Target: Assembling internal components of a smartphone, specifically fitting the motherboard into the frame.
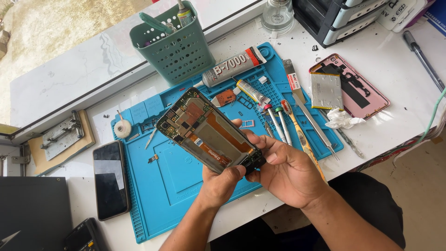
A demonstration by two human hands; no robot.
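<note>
Both hands close on one opened phone (206, 131), held tilted above the blue mat (167, 181). The right hand (283, 169) pinches its lower end with curled fingers; the left hand (223, 181) grips from beneath, thumb on the bottom edge. On the mat lie two glue tubes (232, 66), three screwdrivers (283, 125) and one pair of tweezers (309, 111). One whole phone (110, 179) lies left, one pink back cover (355, 86) right. The drawer unit (344, 18) is cut off at the top.

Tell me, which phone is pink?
The opened phone back at the far right of the table. The phone lying left of the blue mat is black.
</note>
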